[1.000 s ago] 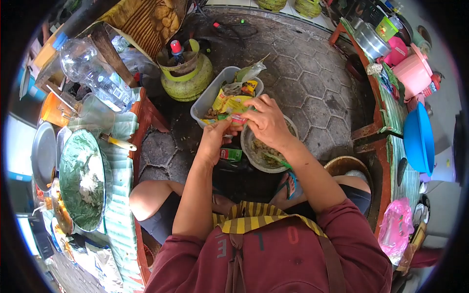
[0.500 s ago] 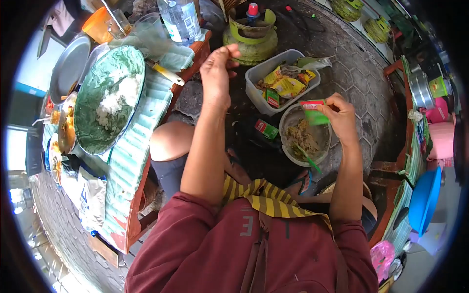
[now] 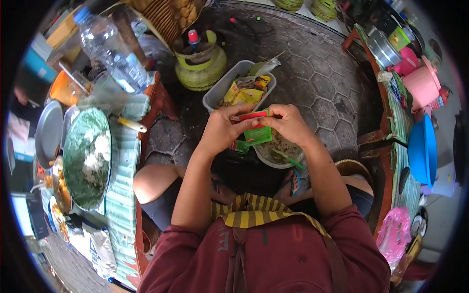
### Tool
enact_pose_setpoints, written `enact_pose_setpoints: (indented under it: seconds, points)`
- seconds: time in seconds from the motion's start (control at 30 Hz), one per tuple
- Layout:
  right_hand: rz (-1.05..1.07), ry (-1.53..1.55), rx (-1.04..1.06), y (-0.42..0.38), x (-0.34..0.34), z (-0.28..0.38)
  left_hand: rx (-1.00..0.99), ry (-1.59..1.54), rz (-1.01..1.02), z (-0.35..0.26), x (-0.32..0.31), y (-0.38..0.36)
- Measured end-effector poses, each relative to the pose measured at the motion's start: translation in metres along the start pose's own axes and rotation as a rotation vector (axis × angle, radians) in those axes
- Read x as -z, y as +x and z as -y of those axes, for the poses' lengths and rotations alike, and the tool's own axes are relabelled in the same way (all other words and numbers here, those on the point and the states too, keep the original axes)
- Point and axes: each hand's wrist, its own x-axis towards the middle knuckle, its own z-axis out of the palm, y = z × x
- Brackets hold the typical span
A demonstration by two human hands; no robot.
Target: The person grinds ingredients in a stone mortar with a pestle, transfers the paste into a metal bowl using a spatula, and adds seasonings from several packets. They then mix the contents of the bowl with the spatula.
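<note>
A small green and red sachet (image 3: 258,136) is pinched along its red top edge between both hands. My left hand (image 3: 225,128) holds its left end, and my right hand (image 3: 289,124) grips the right end with thumb and fingers together. Below the sachet is a round plastic tub (image 3: 267,160) of brownish mixture, partly covered by my right hand. A green-handled utensil (image 3: 293,162) leans in that tub. Another red and green packet (image 3: 239,146) shows under my left hand. Just beyond my hands, a clear rectangular container (image 3: 213,97) holds yellow packets (image 3: 246,95).
On the left table (image 3: 124,195) stand a green-patterned bowl (image 3: 73,166) with white rice (image 3: 97,155), a knife (image 3: 131,124) and a large water bottle (image 3: 112,58). A green gas cylinder (image 3: 200,73) stands ahead. To the right are a blue basin (image 3: 424,151) and a pink container (image 3: 421,85).
My left hand, raised and apart before, has come down to take the sachet's other end. My right hand has brought the sachet toward the middle. The camera view has shifted.
</note>
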Motion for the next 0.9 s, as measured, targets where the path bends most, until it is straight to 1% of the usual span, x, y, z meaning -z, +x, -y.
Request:
enact_pose_setpoints:
  seconds: [0.03,0.1,0.13,0.17,0.2,0.23,0.3,0.37,0.43,0.47,0.5,0.53,0.57,0.6,0.63,0.67,0.7,0.77,0.8,0.87,0.9]
  points:
    - [-0.019,0.002,-0.001,-0.003,0.004,0.009,0.129,-0.081,0.084,-0.003,-0.002,0.000]
    - [-0.119,0.103,0.127,-0.011,0.008,0.022,0.138,-0.038,0.069,-0.004,-0.008,-0.003]
    - [-0.204,0.202,0.262,-0.011,0.006,0.022,0.025,-0.013,0.013,-0.019,-0.008,-0.004]
    - [-0.214,0.205,0.262,-0.016,0.009,0.030,-0.085,0.011,-0.042,-0.036,-0.008,-0.006]
    - [-0.241,0.163,0.413,-0.024,0.018,0.048,-0.148,0.074,-0.064,-0.060,-0.007,-0.010]
    - [-0.267,0.117,0.564,-0.032,0.027,0.065,-0.151,0.075,-0.054,-0.076,-0.005,-0.013]
    - [-0.286,0.066,0.774,-0.050,0.045,0.092,-0.544,0.200,-0.150,-0.100,-0.005,-0.024]
    - [-0.265,0.026,0.892,-0.072,0.062,0.114,-0.720,0.179,-0.143,-0.125,-0.007,-0.036]
    - [-0.279,0.186,1.200,-0.075,0.059,0.115,-0.952,0.138,-0.127,-0.137,-0.007,-0.041]
    - [-0.283,0.187,1.194,-0.079,0.060,0.115,-1.028,0.091,-0.122,-0.141,-0.010,-0.042]
    - [-0.252,0.209,1.280,-0.083,0.062,0.118,-1.144,0.089,-0.145,-0.142,-0.014,-0.041]
    - [-0.219,0.229,1.367,-0.086,0.065,0.121,-1.099,0.033,-0.059,-0.147,-0.013,-0.048]
    - [-0.223,0.227,1.363,-0.089,0.070,0.128,-1.053,-0.023,0.026,-0.152,-0.011,-0.055]
    - [-0.110,0.282,1.327,-0.092,0.075,0.138,-1.052,-0.027,0.029,-0.153,-0.013,-0.053]
    - [0.002,0.338,1.287,-0.094,0.077,0.142,-1.138,-0.072,0.052,-0.153,-0.014,-0.050]
    - [0.008,0.285,1.321,-0.101,0.080,0.136,-1.221,-0.118,0.074,-0.153,-0.015,-0.049]
    - [0.004,0.288,1.316,-0.098,0.076,0.132,-1.216,-0.121,0.078,-0.154,-0.017,-0.057]
    - [-0.131,0.371,1.596,-0.087,0.067,0.128,-0.636,-0.568,0.225,-0.159,-0.022,-0.076]
    - [-0.138,0.372,1.595,-0.088,0.068,0.128,-0.633,-0.566,0.230,-0.155,-0.024,-0.075]
    - [-0.112,0.345,1.535,-0.092,0.069,0.127,-1.089,-0.339,0.147,-0.154,-0.026,-0.055]
    - [-0.117,0.347,1.533,-0.099,0.067,0.130,-1.086,-0.338,0.152,-0.152,-0.028,-0.051]
